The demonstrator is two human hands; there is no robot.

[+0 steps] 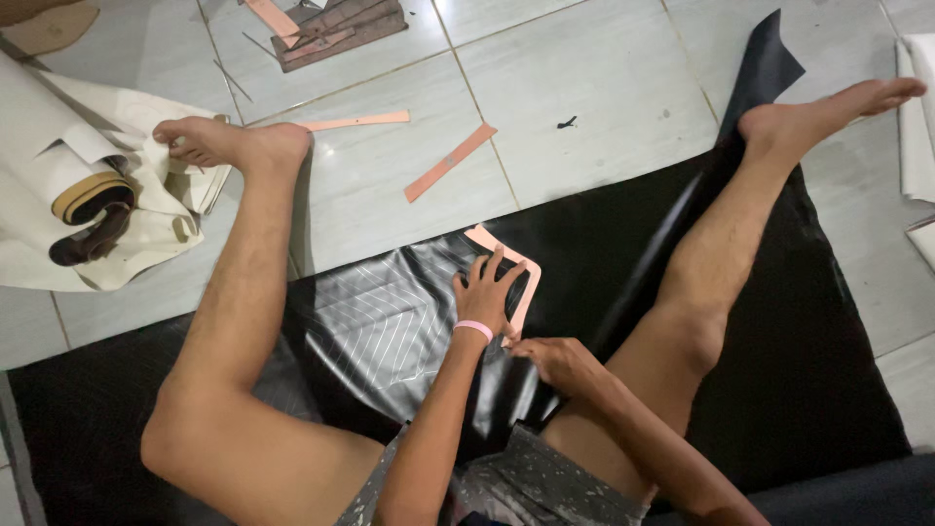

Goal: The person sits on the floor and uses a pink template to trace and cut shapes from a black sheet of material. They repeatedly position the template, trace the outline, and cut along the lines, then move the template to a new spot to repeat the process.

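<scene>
left hand (pixel 484 292) fingers spread flat on pink template (pixel 516 278), pinning it to black sheet (pixel 623 253) so it cannot slip | right hand (pixel 550 358) clenched just below template's near end, tool hidden, cannot tell | 2 pink strips (pixel 450 162) well beyond fingertips on tile

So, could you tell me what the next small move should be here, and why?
Probably run the right hand along the edge of the pink template, marking the black sheet. The left hand lies flat on the template, pinning it, and the right hand sits at its lower end; any tool is hidden.
</scene>
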